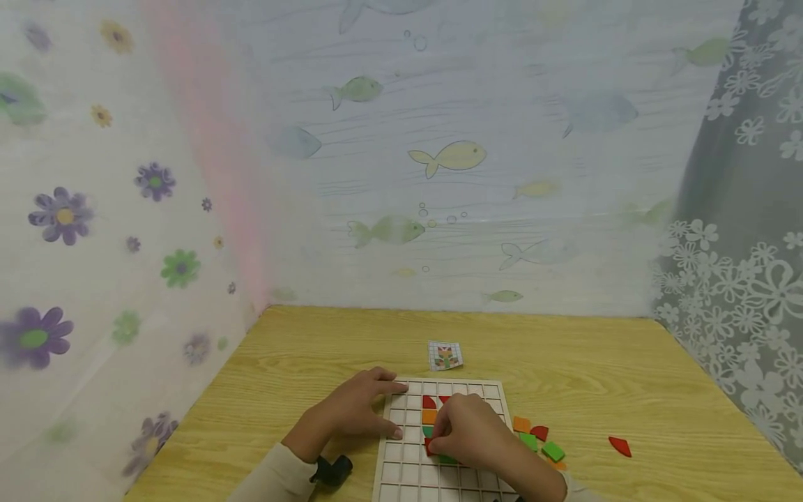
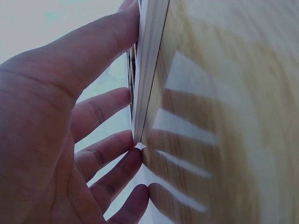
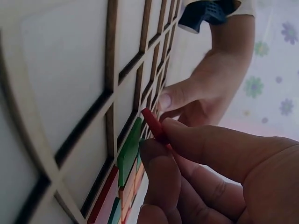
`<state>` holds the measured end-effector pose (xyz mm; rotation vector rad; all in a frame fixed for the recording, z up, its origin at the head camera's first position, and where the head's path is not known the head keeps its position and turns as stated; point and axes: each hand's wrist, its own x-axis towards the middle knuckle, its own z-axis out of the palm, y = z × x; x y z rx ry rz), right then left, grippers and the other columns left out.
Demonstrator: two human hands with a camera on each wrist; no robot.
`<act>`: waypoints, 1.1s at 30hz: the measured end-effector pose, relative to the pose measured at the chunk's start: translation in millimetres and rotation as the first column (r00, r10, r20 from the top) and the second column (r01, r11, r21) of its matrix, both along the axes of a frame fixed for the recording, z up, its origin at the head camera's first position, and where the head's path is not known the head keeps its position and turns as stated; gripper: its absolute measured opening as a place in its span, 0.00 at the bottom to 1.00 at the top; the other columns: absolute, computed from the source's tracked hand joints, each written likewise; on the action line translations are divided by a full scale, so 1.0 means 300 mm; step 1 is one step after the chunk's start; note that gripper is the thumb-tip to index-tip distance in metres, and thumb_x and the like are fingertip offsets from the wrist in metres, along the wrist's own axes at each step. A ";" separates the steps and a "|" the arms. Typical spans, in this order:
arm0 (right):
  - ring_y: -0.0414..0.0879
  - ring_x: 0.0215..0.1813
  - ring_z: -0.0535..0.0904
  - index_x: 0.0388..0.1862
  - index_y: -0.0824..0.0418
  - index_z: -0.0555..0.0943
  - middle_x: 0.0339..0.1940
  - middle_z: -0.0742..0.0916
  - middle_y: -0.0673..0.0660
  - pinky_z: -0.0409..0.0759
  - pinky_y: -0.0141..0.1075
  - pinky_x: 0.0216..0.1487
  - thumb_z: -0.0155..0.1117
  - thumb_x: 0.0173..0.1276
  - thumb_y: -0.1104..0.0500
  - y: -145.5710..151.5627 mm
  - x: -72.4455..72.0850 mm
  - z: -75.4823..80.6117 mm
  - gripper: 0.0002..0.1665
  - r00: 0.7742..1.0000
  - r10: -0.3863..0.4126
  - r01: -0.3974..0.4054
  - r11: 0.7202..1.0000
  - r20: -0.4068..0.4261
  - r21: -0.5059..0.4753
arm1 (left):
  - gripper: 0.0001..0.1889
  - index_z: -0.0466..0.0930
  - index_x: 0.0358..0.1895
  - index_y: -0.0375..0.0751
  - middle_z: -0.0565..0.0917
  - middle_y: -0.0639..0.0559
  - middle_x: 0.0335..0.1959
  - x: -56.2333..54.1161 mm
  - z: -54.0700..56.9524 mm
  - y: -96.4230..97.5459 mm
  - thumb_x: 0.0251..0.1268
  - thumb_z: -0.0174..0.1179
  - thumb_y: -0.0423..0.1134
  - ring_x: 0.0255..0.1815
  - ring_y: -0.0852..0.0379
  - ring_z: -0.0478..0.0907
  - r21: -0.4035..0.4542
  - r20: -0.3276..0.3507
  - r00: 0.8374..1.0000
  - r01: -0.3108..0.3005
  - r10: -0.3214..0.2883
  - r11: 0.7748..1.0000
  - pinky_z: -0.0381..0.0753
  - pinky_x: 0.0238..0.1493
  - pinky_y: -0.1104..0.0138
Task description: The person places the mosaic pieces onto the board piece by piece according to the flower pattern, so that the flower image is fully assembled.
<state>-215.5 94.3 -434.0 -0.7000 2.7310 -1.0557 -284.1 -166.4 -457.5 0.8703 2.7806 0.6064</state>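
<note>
A white grid board [image 1: 401,474] with raised wooden ridges lies on the table. My right hand [image 1: 467,432] is over its middle and pinches a red mosaic tile [image 3: 153,123] between thumb and forefinger, tilted at the ridges beside a green tile [image 3: 129,151]. Orange [image 1: 429,417], red and green tiles fill cells near it; some are hidden behind the hand. My left hand [image 1: 360,404] rests on the board's left edge, its fingers spread and fairly straight. In the left wrist view, thumb and fingertips touch the board's edge [image 2: 149,60].
Beyond the board lies a small pattern card [image 1: 445,355] showing a coloured figure on a grid. Several loose tiles, among them a green one [image 1: 554,451], lie right of the board. A red quarter-shaped tile [image 1: 620,446] sits farther right.
</note>
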 end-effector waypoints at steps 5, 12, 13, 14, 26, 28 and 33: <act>0.37 0.23 0.75 0.18 0.48 0.86 0.18 0.83 0.40 0.74 0.33 0.26 0.80 0.58 0.55 -0.006 0.000 -0.004 0.12 1.000 -0.022 0.022 0.999 0.017 0.027 | 0.41 0.73 0.73 0.70 0.71 0.53 0.75 -0.006 -0.001 0.001 0.53 0.72 0.70 0.75 0.44 0.67 -0.006 -0.001 1.000 -0.004 0.004 1.000 0.73 0.68 0.43; 0.37 0.23 0.74 0.15 0.47 0.84 0.17 0.81 0.40 0.73 0.33 0.25 0.79 0.58 0.55 -0.012 0.000 -0.007 0.15 0.999 -0.039 0.038 0.996 0.017 0.085 | 0.41 0.74 0.73 0.70 0.71 0.52 0.75 -0.011 0.000 0.001 0.53 0.73 0.69 0.75 0.44 0.68 -0.001 0.000 1.000 -0.002 0.002 1.000 0.73 0.68 0.43; 0.37 0.23 0.74 0.15 0.47 0.84 0.17 0.81 0.41 0.73 0.33 0.25 0.79 0.58 0.55 -0.013 0.000 -0.007 0.15 0.999 -0.039 0.037 0.995 0.016 0.090 | 0.41 0.73 0.73 0.70 0.71 0.52 0.75 -0.011 0.001 0.000 0.53 0.73 0.69 0.75 0.44 0.68 -0.001 0.001 1.000 -0.001 0.001 1.000 0.73 0.68 0.43; 0.37 0.23 0.74 0.15 0.47 0.84 0.17 0.81 0.40 0.73 0.33 0.25 0.79 0.58 0.55 -0.014 -0.001 -0.006 0.15 0.999 -0.040 0.038 0.995 0.017 0.095 | 0.41 0.73 0.73 0.70 0.71 0.51 0.75 -0.011 0.002 0.000 0.53 0.73 0.69 0.75 0.44 0.67 -0.002 0.001 1.000 0.001 -0.001 1.000 0.73 0.68 0.43; 0.38 0.21 0.73 0.15 0.46 0.83 0.16 0.81 0.41 0.72 0.34 0.24 0.79 0.59 0.52 -0.028 -0.003 -0.003 0.16 0.999 -0.044 0.038 0.989 0.033 0.140 | 0.41 0.74 0.73 0.69 0.71 0.51 0.74 -0.021 0.008 -0.003 0.53 0.73 0.68 0.75 0.43 0.68 0.005 0.010 1.000 0.000 -0.001 1.000 0.72 0.68 0.42; 0.38 0.21 0.73 0.15 0.46 0.83 0.16 0.81 0.41 0.72 0.34 0.23 0.79 0.59 0.52 -0.031 -0.004 -0.004 0.16 0.998 -0.048 0.043 0.988 0.034 0.147 | 0.41 0.74 0.73 0.68 0.71 0.51 0.74 -0.022 0.006 -0.005 0.53 0.74 0.68 0.75 0.43 0.68 0.004 0.003 1.000 0.006 -0.006 1.000 0.72 0.68 0.42; 0.37 0.21 0.73 0.15 0.46 0.83 0.15 0.81 0.40 0.72 0.34 0.23 0.79 0.59 0.53 -0.035 -0.007 -0.008 0.16 0.998 -0.051 0.045 0.988 0.031 0.151 | 0.41 0.74 0.73 0.68 0.71 0.52 0.74 -0.026 0.004 -0.008 0.53 0.73 0.68 0.75 0.44 0.68 0.001 0.003 1.000 0.007 -0.007 1.000 0.72 0.68 0.43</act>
